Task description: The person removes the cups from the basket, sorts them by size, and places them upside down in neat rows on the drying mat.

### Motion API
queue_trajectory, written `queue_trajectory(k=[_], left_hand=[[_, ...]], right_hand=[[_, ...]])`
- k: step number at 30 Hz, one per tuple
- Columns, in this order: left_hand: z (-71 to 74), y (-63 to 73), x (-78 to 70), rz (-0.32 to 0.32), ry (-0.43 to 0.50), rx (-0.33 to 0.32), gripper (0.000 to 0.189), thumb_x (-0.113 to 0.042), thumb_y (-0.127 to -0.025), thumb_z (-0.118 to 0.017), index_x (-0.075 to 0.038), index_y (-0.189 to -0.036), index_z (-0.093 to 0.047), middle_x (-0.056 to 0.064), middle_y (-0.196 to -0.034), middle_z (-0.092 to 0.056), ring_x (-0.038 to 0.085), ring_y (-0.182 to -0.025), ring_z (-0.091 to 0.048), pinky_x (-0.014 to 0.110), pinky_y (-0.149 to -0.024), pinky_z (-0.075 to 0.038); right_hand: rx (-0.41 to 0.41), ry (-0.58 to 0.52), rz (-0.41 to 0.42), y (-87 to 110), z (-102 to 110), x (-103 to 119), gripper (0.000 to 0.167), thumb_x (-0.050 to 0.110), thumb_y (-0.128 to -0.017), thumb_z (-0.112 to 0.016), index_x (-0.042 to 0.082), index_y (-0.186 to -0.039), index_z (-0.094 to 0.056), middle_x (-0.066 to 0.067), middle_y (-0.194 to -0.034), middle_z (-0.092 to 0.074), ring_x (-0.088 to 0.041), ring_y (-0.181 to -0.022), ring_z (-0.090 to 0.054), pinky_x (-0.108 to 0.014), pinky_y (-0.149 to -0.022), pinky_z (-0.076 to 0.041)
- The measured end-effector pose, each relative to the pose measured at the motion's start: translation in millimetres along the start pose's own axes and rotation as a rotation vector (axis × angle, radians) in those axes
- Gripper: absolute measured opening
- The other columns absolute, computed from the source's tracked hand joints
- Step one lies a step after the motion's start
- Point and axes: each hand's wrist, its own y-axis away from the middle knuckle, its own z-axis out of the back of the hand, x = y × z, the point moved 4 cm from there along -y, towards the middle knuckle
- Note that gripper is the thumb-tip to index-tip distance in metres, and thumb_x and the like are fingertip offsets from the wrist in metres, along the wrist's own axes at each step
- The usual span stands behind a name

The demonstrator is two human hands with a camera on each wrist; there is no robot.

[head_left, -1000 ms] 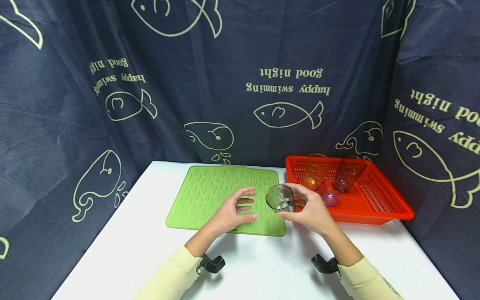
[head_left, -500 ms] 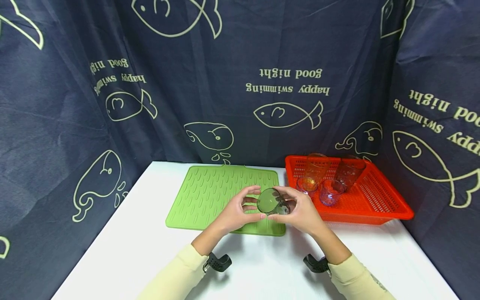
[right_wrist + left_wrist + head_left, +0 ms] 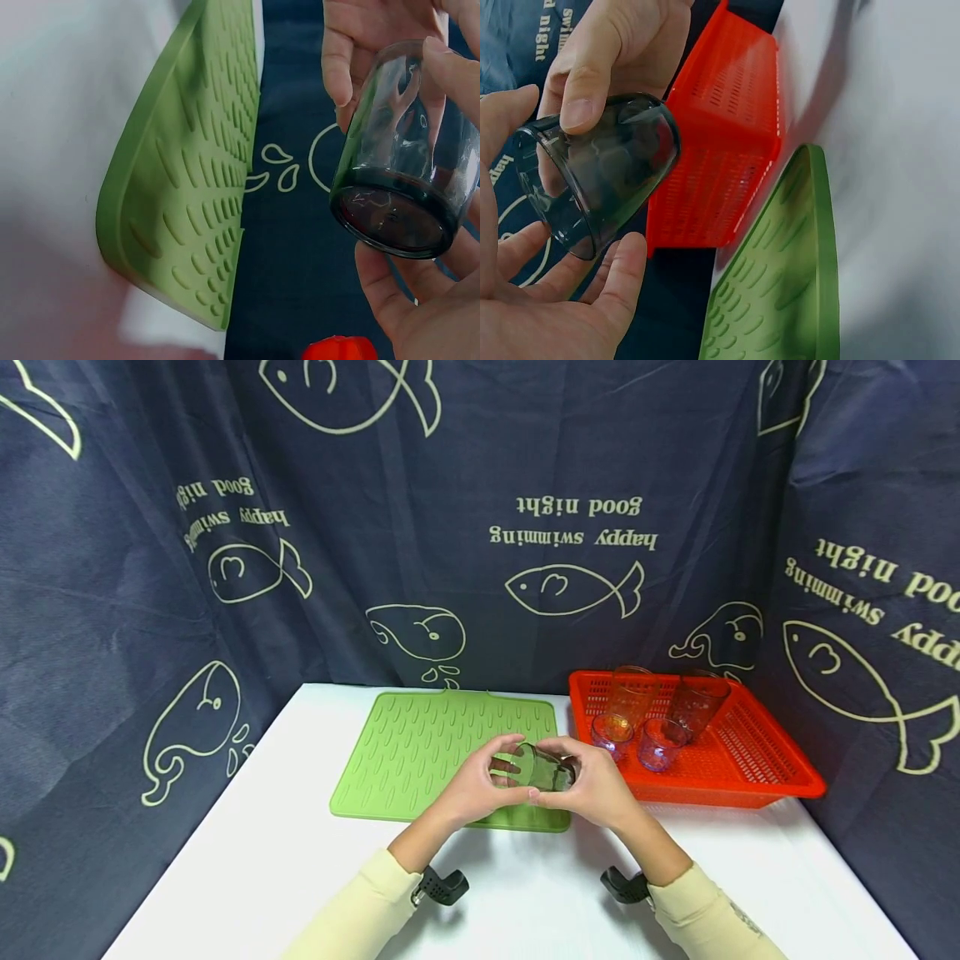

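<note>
My right hand (image 3: 596, 783) grips a smoky grey-green drinking glass (image 3: 542, 768) above the right part of the green mat (image 3: 405, 756). The glass is tilted, its mouth toward my left hand (image 3: 474, 785). In the left wrist view, the right thumb lies on the side of the glass (image 3: 626, 161), while the left thumb and fingers curve loosely around its rim; firm contact there cannot be made out. The right wrist view has the base of the glass (image 3: 394, 217) facing the camera, with right fingers below it.
A red perforated basket (image 3: 757, 777) stands on the right. It holds an amber tumbler (image 3: 632, 693), a dark tumbler (image 3: 699, 706) and two small purplish glasses, one (image 3: 612, 737) beside the other (image 3: 660, 745). Dark printed curtains (image 3: 450, 527) enclose the white table (image 3: 277, 860).
My right hand has carried the glass left from beside the basket and tipped it further sideways, mouth leftward. My left hand has moved slightly right, to the rim.
</note>
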Motion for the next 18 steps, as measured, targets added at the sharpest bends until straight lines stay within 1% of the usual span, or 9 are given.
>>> queue_trajectory(k=[3,10,12,15,18], left_hand=[[0.1,-0.2,0.9,0.003,-0.012,-0.005,0.075,-0.017,-0.083,-0.086,-0.017,-0.149,-0.050,0.015,-0.138,-0.057,0.037,-0.117,-0.064,0.038,-0.096,-0.060],[2.1,0.2,2.8,0.001,-0.010,-0.023,0.069,-0.019,-0.084,-0.085,-0.016,-0.146,-0.054,0.013,-0.135,-0.060,0.037,-0.115,-0.066,0.048,-0.099,-0.058],[3.1,0.6,2.9,-0.001,-0.004,-0.029,0.068,-0.018,-0.084,-0.085,-0.015,-0.145,-0.055,0.013,-0.135,-0.061,0.036,-0.115,-0.066,0.046,-0.099,-0.058],[5.2,1.4,3.1,-0.004,0.012,-0.038,0.068,-0.015,-0.085,-0.084,-0.013,-0.146,-0.054,0.012,-0.135,-0.061,0.035,-0.115,-0.066,0.040,-0.098,-0.059],[7.9,2.7,3.6,-0.012,0.043,-0.048,0.068,-0.012,-0.085,-0.083,-0.012,-0.146,-0.053,0.013,-0.136,-0.060,0.036,-0.116,-0.065,0.034,-0.096,-0.059]], right_hand=[[0.003,0.024,0.007,-1.0,0.0,1.3,0.062,0.044,-0.068,-0.096,0.024,-0.121,-0.072,0.010,-0.115,-0.075,-0.009,-0.092,-0.066,-0.032,-0.077,-0.059],[0.005,0.052,0.032,-2.2,0.8,7.1,0.066,0.040,-0.065,-0.098,0.021,-0.123,-0.073,0.006,-0.115,-0.075,-0.010,-0.092,-0.066,-0.031,-0.076,-0.058],[0.007,0.053,0.037,-2.4,1.8,8.5,0.068,0.040,-0.064,-0.099,0.021,-0.124,-0.072,0.006,-0.116,-0.075,-0.011,-0.092,-0.066,-0.030,-0.077,-0.058],[0.012,0.040,0.041,-2.9,3.5,9.3,0.071,0.038,-0.064,-0.099,0.020,-0.126,-0.071,0.005,-0.120,-0.075,-0.010,-0.096,-0.066,-0.030,-0.080,-0.058],[0.017,-0.005,0.037,-3.3,5.6,8.8,0.072,0.035,-0.065,-0.099,0.018,-0.128,-0.069,0.003,-0.124,-0.073,-0.011,-0.102,-0.067,-0.032,-0.085,-0.058]])
